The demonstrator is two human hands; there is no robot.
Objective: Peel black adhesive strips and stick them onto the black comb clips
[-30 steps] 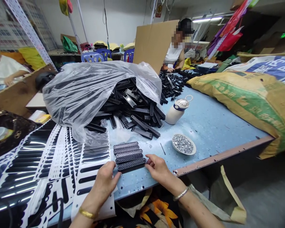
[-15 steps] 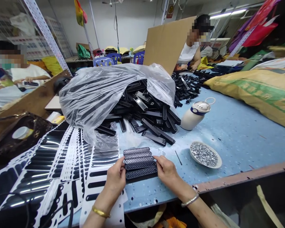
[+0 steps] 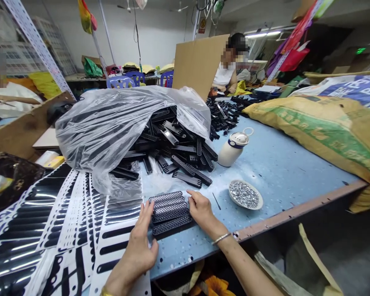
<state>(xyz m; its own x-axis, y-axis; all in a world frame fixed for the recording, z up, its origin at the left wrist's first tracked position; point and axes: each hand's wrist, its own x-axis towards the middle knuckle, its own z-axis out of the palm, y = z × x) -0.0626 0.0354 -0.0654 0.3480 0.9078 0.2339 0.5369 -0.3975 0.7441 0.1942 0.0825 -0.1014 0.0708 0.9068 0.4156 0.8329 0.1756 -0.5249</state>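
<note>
On the blue table, several black comb pieces [image 3: 169,213] with a dotted lattice on their faces lie side by side in a short row. My left hand [image 3: 143,238] is at their left ends, fingers stretched out and thumb apart. At the right ends rests my right hand [image 3: 205,211], its index finger extended near the top piece and the other fingers bent; nothing is held in it. Behind the row, a heap of similar black pieces [image 3: 187,148], some with short wide teeth, spills from a clear plastic bag [image 3: 111,119].
A bowl of small shiny metal parts [image 3: 244,194] and a white bottle [image 3: 232,150] stand to the right. Sheets of black strips [image 3: 113,242] cover the left side, beside a brown handbag [image 3: 21,176]. A yellow sack [image 3: 320,123] lies far right. Two people work behind.
My left hand has let go of the row's left end and spread its fingers. My right hand has loosened at the right end. The view has turned right.
</note>
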